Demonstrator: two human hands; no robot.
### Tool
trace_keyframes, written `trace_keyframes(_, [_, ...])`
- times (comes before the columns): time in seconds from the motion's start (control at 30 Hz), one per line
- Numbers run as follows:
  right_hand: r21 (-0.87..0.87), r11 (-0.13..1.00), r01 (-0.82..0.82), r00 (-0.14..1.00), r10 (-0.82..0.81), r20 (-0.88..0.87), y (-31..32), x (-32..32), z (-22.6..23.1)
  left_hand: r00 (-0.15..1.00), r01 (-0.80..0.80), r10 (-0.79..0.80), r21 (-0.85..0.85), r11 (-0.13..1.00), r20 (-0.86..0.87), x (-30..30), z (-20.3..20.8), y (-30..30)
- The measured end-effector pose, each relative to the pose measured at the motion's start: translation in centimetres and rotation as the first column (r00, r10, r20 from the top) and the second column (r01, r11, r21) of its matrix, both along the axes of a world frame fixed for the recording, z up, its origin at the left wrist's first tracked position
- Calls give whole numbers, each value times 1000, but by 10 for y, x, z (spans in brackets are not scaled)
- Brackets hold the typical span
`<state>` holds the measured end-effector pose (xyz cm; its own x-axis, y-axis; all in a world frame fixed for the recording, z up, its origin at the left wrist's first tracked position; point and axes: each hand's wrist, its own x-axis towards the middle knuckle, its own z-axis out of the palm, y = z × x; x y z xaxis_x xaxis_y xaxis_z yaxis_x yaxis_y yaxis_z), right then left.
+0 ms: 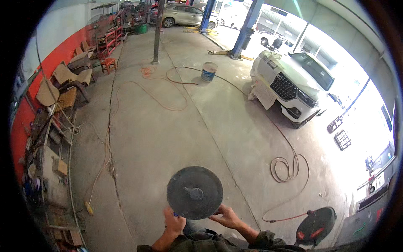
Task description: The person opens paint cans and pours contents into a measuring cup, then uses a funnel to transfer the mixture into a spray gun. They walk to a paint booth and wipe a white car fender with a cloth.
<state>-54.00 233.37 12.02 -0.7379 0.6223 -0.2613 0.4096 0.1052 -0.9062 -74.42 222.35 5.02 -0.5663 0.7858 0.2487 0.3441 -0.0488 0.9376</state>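
Dark round disc [194,180] sits low in the view, close before the person's body, its lower rim between the two hands. Left hand [173,221] at the disc's lower left rim, fingers bent up, a small blue bit showing beside them; full grip or mere touch, cannot tell. Right hand [226,217] at the lower right rim, half curled, fingertips running in under the edge; hold hidden by the disc, so firmness unclear. Disc: matt, dusty grey-black, flat face, paler raised hub at the middle. Beneath and around it, smooth grey concrete floor [147,164] cut by long dark seams. Right of the disc, thin reddish hose [289,168] in loose loops. Left of it, pale cable with yellow end piece [89,208]. Beyond it, cylindrical bucket [209,71], pale with a blue band; print too small to read. Beyond and right, white car [300,82], dark textured grille, pale sheeting over part of the front. Far left beyond, worn tan-cushioned chairs [65,73] by a red-and-white wall [46,54].
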Motion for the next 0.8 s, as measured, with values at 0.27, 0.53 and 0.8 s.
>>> trace_keyframes(0.27, [510,860,-7,991,76,-114,204,-64,-34,908,391,-392,-38,919,-149,-45,7,238])
trace_keyframes(0.53, [267,891,368,926,-377,-15,395,-43,-44,589,804,-800,23,595,116,-7,60,485])
trace_keyframes(0.8, [-21,494,869,453,-812,-367,591,25,-62,116,993,-977,12,116,-180,58,73,741])
